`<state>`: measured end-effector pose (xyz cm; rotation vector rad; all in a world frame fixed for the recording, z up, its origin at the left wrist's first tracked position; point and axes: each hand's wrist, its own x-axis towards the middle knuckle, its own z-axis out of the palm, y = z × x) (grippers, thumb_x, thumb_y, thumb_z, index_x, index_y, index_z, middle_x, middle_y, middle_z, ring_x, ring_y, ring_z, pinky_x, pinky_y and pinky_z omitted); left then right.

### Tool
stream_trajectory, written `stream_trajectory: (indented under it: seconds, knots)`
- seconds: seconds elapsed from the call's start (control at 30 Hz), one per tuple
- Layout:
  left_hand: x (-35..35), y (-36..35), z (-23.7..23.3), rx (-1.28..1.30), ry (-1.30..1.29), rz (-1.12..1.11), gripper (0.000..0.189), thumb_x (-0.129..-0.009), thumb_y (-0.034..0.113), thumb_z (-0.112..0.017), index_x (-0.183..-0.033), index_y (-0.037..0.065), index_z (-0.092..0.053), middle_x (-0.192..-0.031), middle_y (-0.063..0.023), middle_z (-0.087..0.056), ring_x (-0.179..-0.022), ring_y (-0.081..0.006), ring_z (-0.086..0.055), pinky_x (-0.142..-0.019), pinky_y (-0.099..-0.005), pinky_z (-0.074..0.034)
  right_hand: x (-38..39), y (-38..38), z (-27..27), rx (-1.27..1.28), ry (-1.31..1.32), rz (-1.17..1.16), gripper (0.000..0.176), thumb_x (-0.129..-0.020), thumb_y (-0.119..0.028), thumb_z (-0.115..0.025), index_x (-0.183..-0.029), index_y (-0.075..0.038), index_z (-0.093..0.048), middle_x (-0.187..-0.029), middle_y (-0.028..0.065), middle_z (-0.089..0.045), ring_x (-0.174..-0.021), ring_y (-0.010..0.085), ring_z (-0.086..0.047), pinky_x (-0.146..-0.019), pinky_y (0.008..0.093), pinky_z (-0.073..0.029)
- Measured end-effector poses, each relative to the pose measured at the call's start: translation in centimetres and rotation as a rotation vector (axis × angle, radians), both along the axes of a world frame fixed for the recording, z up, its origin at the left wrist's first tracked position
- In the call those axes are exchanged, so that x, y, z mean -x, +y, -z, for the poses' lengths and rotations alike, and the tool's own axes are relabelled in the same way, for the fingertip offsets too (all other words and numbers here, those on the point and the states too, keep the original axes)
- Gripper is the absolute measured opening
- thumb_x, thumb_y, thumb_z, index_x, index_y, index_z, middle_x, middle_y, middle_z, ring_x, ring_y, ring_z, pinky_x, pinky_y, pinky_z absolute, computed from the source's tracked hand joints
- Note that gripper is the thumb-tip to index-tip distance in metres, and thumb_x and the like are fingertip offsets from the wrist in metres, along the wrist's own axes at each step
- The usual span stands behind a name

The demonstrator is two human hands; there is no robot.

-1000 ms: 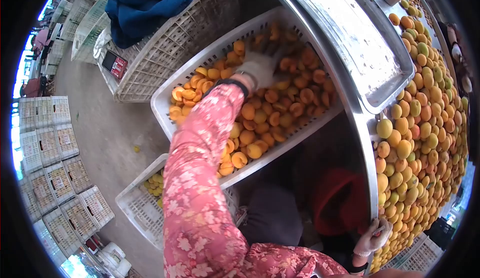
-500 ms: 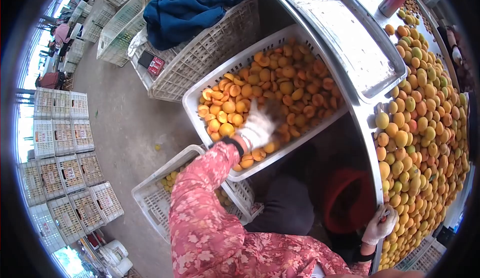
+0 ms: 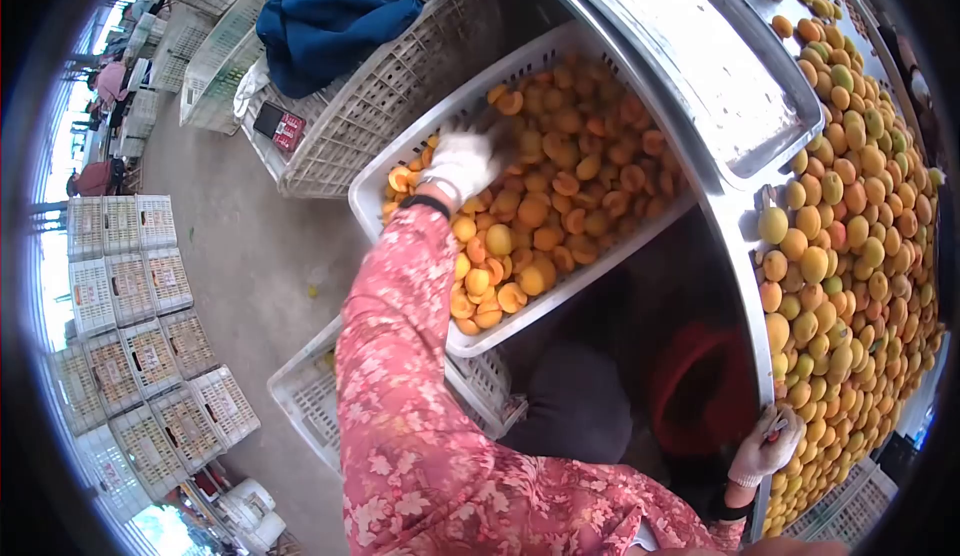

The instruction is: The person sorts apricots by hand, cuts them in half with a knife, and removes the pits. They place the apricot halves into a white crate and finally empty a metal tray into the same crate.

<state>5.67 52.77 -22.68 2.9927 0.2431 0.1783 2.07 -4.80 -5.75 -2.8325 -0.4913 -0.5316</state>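
Fruit-sorting workshop: stacked white slatted plastic crates (image 3: 127, 278) on grey concrete floor (image 3: 240, 226), orange-yellow apricots (image 3: 850, 256) heaped across a metal-edged worktop (image 3: 735, 256).

Rosy-red fabric sleeve (image 3: 395, 356), patterned with pale leaves; crumpled deep-blue cloth (image 3: 335, 18); 2 white knitted gloves (image 3: 461, 164); round orange-yellow fruit (image 3: 533, 211).

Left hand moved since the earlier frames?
Yes. Against the crate, the left hand is now nearer the picture-left end than in either earlier frame.

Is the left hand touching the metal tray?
Apart. The head view shows fruit and the white crate's rim between the left hand and the metal tray.
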Motion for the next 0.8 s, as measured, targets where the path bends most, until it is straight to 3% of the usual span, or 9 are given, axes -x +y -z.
stream_trajectory:
  seconds: [0.1,0.17,0.3,0.33,0.43,0.57,0.67,0.73,0.8]
  knots:
    - [6.7,-1.1,-3.1,0.048,0.237,0.050,0.054,-0.079,0.038,-0.068,-0.125,0.012,-0.059,-0.132,-0.0198,-0.050,-0.121,-0.0348,-0.049,-0.100,-0.0501,-0.036,0.2,-0.1,0.2,-0.004,0.010,0.003,0.020,-0.084,-0.002,-0.071,-0.102,0.001,-0.061,-0.088,0.0162,-0.057,-0.078,0.0346,-0.057,-0.069,0.0428,-0.047]
    - [9.8,-3.2,-1.9,0.003,0.066,0.012,0.053,-0.078,0.040,-0.070,-0.124,0.016,-0.060,-0.138,-0.0211,-0.044,-0.130,-0.0361,-0.043,-0.105,-0.0621,-0.027,0.0,0.1,-0.1,0.006,-0.029,-0.029,0.021,-0.084,-0.003,-0.071,-0.102,0.001,-0.061,-0.089,0.0169,-0.059,-0.080,0.0356,-0.058,-0.071,0.0433,-0.048]
    - [13.6,-8.5,-2.4,0.143,0.127,-0.085,0.056,-0.077,0.043,-0.072,-0.126,0.019,-0.059,-0.142,-0.0271,-0.038,-0.138,-0.0407,-0.032,-0.111,-0.0690,-0.011,0.0,-0.6,0.4,-0.002,-0.033,-0.016,0.023,-0.082,-0.004,-0.073,-0.102,0.001,-0.061,-0.091,0.0175,-0.060,-0.082,0.0368,-0.059,-0.072,0.0434,-0.048]
    - [14.2,-9.4,-3.1,0.148,0.126,-0.051,0.061,-0.075,0.044,-0.073,-0.129,0.019,-0.058,-0.142,-0.0310,-0.036,-0.140,-0.0430,-0.027,-0.113,-0.0665,-0.009,0.0,-0.6,0.5,-0.011,-0.041,-0.016,0.023,-0.082,-0.004,-0.073,-0.102,0.001,-0.061,-0.091,0.0175,-0.060,-0.082,0.0368,-0.059,-0.072,0.0434,-0.048]
    - [14.5,-10.9,-3.6,0.233,0.132,-0.022,0.078,-0.070,0.047,-0.077,-0.137,0.017,-0.050,-0.148,-0.0297,-0.027,-0.141,-0.0456,-0.021,-0.115,-0.0600,-0.013,-0.1,-0.4,0.5,0.018,-0.086,-0.022,0.021,-0.082,-0.004,-0.073,-0.100,0.001,-0.061,-0.089,0.0174,-0.059,-0.081,0.0368,-0.059,-0.072,0.0430,-0.048]
    - [9.8,-9.7,-1.3,0.123,0.229,0.074,0.084,-0.068,0.047,-0.078,-0.140,0.017,-0.046,-0.152,-0.0260,-0.023,-0.143,-0.0453,-0.018,-0.114,-0.0597,-0.018,0.0,0.1,0.0,-0.020,-0.012,-0.023,0.020,-0.083,-0.003,-0.072,-0.099,0.000,-0.061,-0.088,0.0167,-0.058,-0.080,0.0358,-0.058,-0.072,0.0429,-0.048]
    - [5.4,-8.7,-1.9,0.185,0.227,-0.070,0.083,-0.068,0.043,-0.079,-0.140,0.016,-0.046,-0.154,-0.0237,-0.024,-0.143,-0.0454,-0.020,-0.112,-0.0610,-0.021,0.0,0.1,-0.2,-0.016,-0.008,-0.012,0.019,-0.084,-0.002,-0.070,-0.100,0.000,-0.060,-0.089,0.0165,-0.057,-0.079,0.0350,-0.057,-0.071,0.0426,-0.047]
    - [2.5,-8.7,-2.3,0.252,0.204,-0.297,0.081,-0.070,0.041,-0.078,-0.140,0.018,-0.045,-0.153,-0.0235,-0.027,-0.142,-0.0461,-0.021,-0.112,-0.0580,-0.025,-0.1,0.7,-0.4,-0.018,-0.021,-0.034,0.015,-0.086,-0.001,-0.068,-0.099,0.000,-0.059,-0.088,0.0157,-0.056,-0.077,0.0329,-0.056,-0.067,0.0412,-0.046]
    - [-0.7,-8.7,-1.3,0.275,0.122,-0.284,0.079,-0.071,0.040,-0.077,-0.141,0.019,-0.045,-0.152,-0.0225,-0.029,-0.142,-0.0463,-0.021,-0.112,-0.0553,-0.027,0.2,0.0,0.0,-0.038,0.022,-0.002,0.014,-0.087,-0.002,-0.067,-0.099,0.000,-0.059,-0.087,0.0150,-0.056,-0.076,0.0321,-0.056,-0.066,0.0408,-0.045]
